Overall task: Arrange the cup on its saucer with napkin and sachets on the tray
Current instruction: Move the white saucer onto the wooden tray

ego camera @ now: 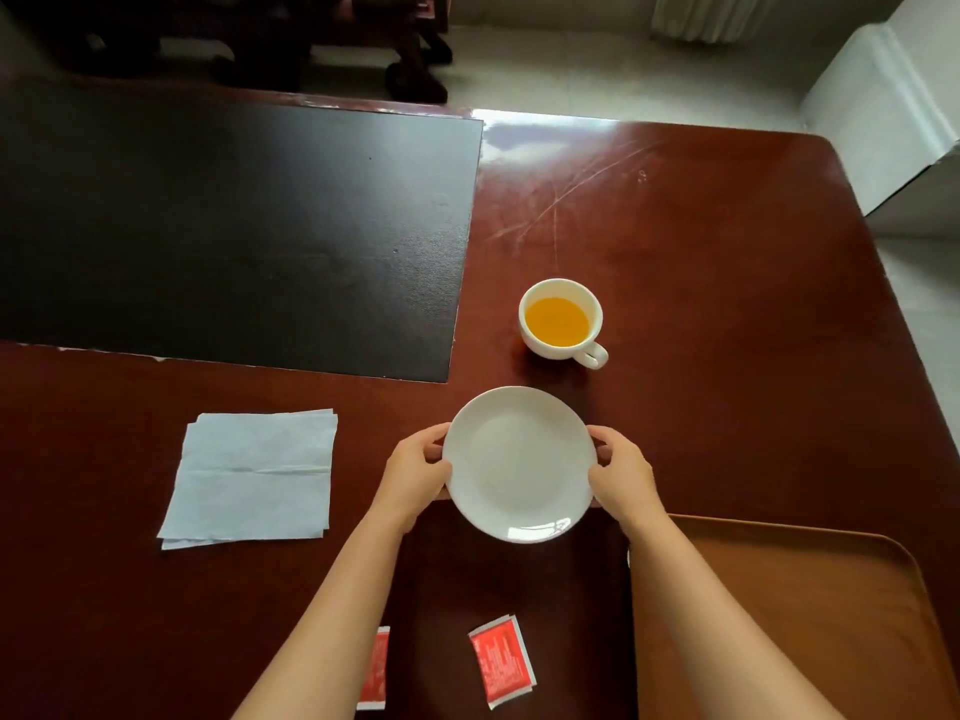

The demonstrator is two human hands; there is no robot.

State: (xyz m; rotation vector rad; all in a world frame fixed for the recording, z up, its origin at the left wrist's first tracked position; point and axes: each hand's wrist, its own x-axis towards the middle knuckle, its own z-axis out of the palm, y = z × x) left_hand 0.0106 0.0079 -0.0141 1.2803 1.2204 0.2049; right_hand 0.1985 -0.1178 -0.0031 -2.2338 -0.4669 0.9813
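A white saucer (519, 462) sits in the middle of the table, held at both sides: my left hand (415, 472) grips its left rim and my right hand (621, 472) grips its right rim. Beyond it stands a white cup (561, 319) with orange liquid, its handle pointing toward me and to the right. A pale blue folded napkin (252, 478) lies flat to the left. Two red sachets lie near me: one (501, 667) in full view, the other (375, 670) partly hidden by my left forearm. A brown tray (789, 615) lies at the near right.
A large black mat (234, 226) covers the far left of the dark red wooden table (701, 304). The table's right edge runs close past the tray. Dark furniture legs (415, 70) stand on the pale floor beyond the table.
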